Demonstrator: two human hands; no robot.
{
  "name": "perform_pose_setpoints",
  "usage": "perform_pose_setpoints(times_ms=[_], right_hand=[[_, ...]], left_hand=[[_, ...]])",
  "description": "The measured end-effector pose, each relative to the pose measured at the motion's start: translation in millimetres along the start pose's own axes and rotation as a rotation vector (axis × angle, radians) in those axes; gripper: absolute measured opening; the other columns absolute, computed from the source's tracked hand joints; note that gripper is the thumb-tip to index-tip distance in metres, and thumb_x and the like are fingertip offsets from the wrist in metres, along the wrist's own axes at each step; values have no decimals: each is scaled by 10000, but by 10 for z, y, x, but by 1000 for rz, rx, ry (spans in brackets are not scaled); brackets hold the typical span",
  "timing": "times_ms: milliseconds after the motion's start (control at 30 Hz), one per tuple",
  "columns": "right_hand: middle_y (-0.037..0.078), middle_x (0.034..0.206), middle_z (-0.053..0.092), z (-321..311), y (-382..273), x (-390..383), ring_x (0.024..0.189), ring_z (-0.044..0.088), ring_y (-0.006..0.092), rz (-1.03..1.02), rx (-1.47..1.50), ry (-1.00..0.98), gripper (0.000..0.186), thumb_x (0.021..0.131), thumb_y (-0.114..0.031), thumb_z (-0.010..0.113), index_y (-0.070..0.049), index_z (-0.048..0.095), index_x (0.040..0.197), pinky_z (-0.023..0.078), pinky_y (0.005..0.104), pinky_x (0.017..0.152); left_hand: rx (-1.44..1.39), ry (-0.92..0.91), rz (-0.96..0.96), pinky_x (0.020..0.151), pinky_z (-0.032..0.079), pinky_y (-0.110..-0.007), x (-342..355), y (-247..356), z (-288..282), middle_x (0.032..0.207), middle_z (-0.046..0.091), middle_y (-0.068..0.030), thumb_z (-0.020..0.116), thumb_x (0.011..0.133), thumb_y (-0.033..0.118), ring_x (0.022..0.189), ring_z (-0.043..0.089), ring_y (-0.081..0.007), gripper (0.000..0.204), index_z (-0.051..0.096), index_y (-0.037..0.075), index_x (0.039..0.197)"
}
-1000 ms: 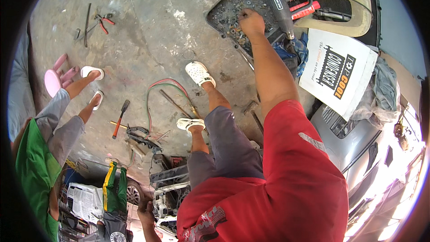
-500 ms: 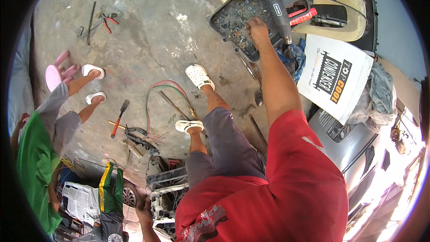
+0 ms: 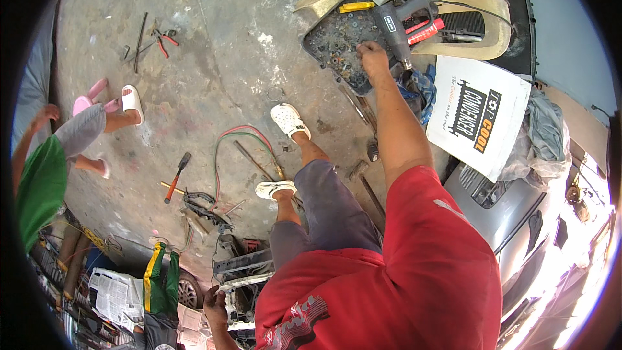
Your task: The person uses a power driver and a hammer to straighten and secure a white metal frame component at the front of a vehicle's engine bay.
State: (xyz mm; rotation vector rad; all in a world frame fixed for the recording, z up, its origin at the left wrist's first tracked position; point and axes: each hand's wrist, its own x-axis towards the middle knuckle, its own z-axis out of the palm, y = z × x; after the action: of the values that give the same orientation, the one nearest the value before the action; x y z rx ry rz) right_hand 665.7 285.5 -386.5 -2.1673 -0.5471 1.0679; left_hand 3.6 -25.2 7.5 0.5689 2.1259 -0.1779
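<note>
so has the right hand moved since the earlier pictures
Yes. Judged against the heat gun, which lies still, the right hand has shifted a little closer to the gun's nozzle end.

small loose parts (image 3: 348,34) too tiny to identify, green-shirted co-worker (image 3: 42,181) cut off at left

Black tray (image 3: 313,44), dark grey heat gun (image 3: 395,36), yellow tool (image 3: 356,7), red shirt (image 3: 402,285).

one tray (image 3: 328,23), one heat gun (image 3: 396,39), two cream clogs (image 3: 286,118)
</note>
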Motion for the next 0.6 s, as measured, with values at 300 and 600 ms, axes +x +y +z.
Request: perform_pose_setpoints(times_ms=[300, 600], right_hand=[[131, 946, 705, 23, 53, 124, 873, 660, 243, -150, -153, 186, 294, 841, -164, 688, -53, 679, 1112, 505, 336, 784], [176, 1133, 670, 347, -241, 147, 1057, 641, 347, -515, -712, -154, 331, 845, -181, 629, -165, 693, 1169, 506, 421, 940]], left_hand=[[10, -43, -34, 674, 437, -262, 44, -79, -52, 869, 637, -15, 702, 914, 249, 731, 540, -107, 430, 615, -36, 1224], [-70, -66, 7, 627, 400, -231, 120, -41, -139, 919, 651, -15, 688, 929, 145, 738, 520, -82, 270, 646, -26, 1134]])
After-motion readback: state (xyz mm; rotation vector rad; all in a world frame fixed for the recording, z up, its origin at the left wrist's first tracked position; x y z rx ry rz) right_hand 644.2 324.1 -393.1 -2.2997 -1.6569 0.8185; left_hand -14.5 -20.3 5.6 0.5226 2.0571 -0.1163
